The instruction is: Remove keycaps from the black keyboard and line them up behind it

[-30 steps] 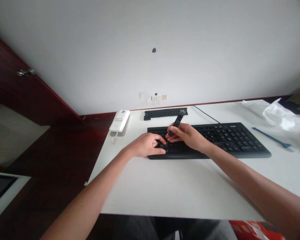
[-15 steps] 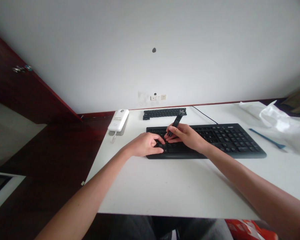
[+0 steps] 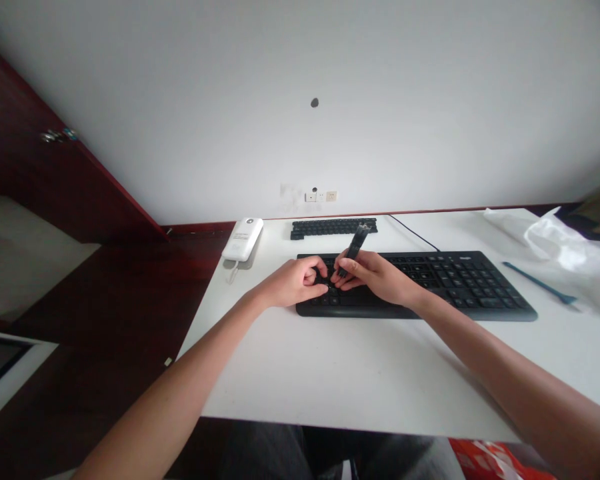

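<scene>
- A long black plastic keyboard lies near the middle of the white, flat-topped counter, its number keys toward the right.
- The right hand is closed around a slim, black, stick-like tool, held tilted, its lower end down at the keyboard's left part.
- The left hand curls over the keyboard's left end, thumb and forefinger tips apart; whether they grip a key, I cannot tell. The two hands are just beside each other.
- Behind the keyboard lies a black, narrow block of keys, with a thin black cable to its right.
- A white, rounded oblong device rests at the counter's far left.
- At right, a blue slender tool with a flared end lies beside a white crumpled plastic bag.
</scene>
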### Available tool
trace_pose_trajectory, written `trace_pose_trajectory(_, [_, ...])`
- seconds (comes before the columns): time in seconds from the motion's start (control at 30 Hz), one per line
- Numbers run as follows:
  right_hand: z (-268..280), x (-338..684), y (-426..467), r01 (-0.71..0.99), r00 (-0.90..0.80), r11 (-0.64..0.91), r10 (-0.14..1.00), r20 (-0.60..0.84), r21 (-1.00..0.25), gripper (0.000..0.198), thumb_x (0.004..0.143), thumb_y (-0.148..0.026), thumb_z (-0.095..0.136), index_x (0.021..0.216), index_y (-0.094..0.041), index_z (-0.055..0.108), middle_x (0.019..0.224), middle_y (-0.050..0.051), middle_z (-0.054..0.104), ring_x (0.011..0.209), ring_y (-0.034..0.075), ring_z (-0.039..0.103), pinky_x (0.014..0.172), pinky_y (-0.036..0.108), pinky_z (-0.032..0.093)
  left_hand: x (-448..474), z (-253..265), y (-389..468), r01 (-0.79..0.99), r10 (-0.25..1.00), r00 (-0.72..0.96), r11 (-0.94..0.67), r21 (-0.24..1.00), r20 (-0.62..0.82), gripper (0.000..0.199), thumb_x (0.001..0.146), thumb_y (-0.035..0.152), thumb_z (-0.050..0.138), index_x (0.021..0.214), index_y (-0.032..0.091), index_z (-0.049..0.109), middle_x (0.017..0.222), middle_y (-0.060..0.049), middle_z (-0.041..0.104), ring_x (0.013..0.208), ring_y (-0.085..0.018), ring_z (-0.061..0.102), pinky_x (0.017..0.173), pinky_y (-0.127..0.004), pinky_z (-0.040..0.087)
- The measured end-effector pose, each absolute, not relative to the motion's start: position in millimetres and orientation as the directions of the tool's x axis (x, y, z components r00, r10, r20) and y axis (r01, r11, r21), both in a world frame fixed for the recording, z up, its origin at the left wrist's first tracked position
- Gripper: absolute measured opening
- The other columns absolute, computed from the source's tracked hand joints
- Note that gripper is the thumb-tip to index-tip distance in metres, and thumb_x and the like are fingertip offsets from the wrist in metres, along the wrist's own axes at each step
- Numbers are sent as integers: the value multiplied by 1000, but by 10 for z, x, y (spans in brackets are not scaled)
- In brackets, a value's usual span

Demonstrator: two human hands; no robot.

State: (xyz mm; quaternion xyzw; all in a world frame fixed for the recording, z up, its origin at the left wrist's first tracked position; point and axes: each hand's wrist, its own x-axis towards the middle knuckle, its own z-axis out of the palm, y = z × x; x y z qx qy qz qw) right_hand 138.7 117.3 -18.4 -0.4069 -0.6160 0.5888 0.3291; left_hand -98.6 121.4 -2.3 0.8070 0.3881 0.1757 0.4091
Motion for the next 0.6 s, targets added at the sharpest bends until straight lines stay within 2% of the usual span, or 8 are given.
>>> trace_pose_trajectory(0.17, [-38,1397,1093,249,-544,237,836,67,-939,43,100,-59,54,107,-18,66,95,7,72,89,22,71,80,36,60,-914,-29,1161,592,806,591,-414,692,-23,19,84,32,69,99,22,65,59,9,45,53,-10,39,55,-26,24])
trace_pose_trajectory(0.33, [97,1381,1019,418,-628,486,765,142,-767,36,102,-54,53,102,-22,70,85,4,73,72,20,64,70,33,51,-845,-62,1121,679,833,554,-451,579,-1,14,86,37,66,88,23,67,63,5,54,55,-11,43,57,-27,23])
trace_pose_trajectory(0.4, [101,1372,1005,465,-637,519,759,136,-718,35,102,-53,53,100,-23,71,81,3,71,66,18,59,64,32,47,-828,-76,1116,689,835,549,-462,559,13,15,88,38,65,87,23,68,64,4,56,56,-12,43,57,-28,23])
trace_pose_trajectory(0.47, [82,1375,1013,467,-630,509,765,132,-723,35,103,-52,51,102,-22,70,81,3,71,66,18,59,63,31,46,-812,-83,1112,694,838,545,-460,553,13,16,88,39,65,86,24,68,65,4,57,57,-12,44,57,-27,23])
trace_pose_trajectory(0.6, [34,1426,1092,321,-636,400,763,118,-859,41,103,-56,50,108,-20,68,93,6,73,78,19,65,72,31,53,-781,-85,1097,718,862,507,-424,552,2,18,87,41,69,84,23,69,62,5,54,56,-11,42,57,-27,23])
